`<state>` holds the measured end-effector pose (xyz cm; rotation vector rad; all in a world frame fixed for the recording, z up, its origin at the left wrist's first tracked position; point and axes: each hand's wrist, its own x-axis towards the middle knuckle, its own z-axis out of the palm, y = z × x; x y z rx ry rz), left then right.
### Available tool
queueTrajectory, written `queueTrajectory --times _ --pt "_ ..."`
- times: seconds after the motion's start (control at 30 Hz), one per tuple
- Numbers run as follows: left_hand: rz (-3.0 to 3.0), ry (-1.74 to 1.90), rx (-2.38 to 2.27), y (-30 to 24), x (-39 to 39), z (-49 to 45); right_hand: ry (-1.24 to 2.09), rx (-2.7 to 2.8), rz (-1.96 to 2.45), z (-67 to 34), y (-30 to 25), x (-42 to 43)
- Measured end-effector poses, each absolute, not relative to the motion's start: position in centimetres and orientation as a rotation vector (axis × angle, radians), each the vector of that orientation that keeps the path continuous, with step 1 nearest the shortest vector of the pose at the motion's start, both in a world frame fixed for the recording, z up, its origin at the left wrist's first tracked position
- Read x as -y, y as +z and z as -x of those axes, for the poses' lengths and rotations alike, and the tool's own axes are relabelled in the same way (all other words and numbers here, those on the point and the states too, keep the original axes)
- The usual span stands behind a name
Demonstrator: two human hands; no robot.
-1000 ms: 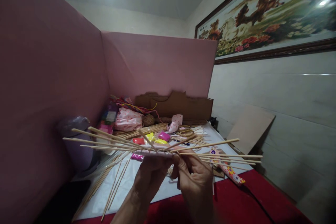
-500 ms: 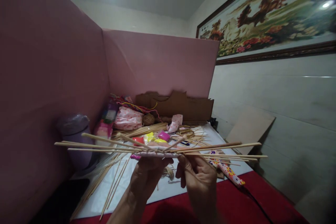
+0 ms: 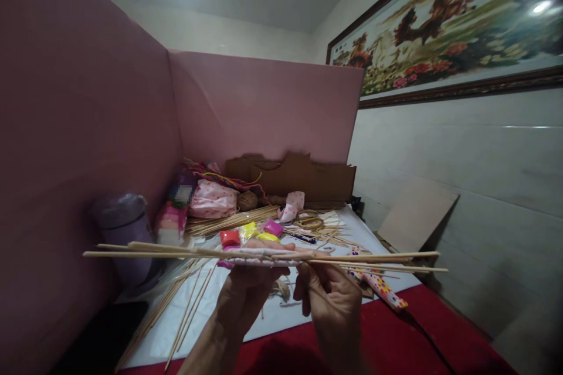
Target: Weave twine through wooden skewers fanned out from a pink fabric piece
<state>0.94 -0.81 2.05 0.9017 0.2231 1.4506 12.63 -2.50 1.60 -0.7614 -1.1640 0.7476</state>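
Observation:
Seen nearly edge-on, a flat pale round piece with thin wooden sticks [image 3: 259, 256] fanning out to both sides is held up above the table. My left hand [image 3: 240, 296] is under it, the thumb along the near edge and some fingers showing behind. With thumb and fingers, my right hand [image 3: 332, 293] pinches its near right edge. The sticks [image 3: 145, 249] spread left and right, roughly level. Below, between the hands, lies a small bundle of twine [image 3: 281, 289]. A flower-patterned glue gun [image 3: 385, 291] with a black cord rests to the right.
Loose sticks [image 3: 193, 304] lie on the white sheet [image 3: 272, 325] over a red cloth. Coloured clay packets [image 3: 229, 238], a twine ball [image 3: 247, 200] and cardboard [image 3: 325, 181] are behind. A purple lidded container [image 3: 127, 234] stands left, by the pink partition [image 3: 264, 105].
The round piece has tilted flatter to my view, so its sticks now look closer to one level line. Both hands keep their hold, and the camera view shifts slightly.

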Motion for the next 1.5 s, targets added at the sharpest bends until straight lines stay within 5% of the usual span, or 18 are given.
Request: queueTrajectory --times 0.87,1.5 --pt "-1.117 1.667 -0.482 1.0 1.0 -1.2 1.091 1.015 0.519 -13.5 -1.8 -0.7" --pt "-0.757 1.509 -0.321 0.9 -0.1 -0.8 0.921 1.136 0.828 -12.3 2.1 1.2"
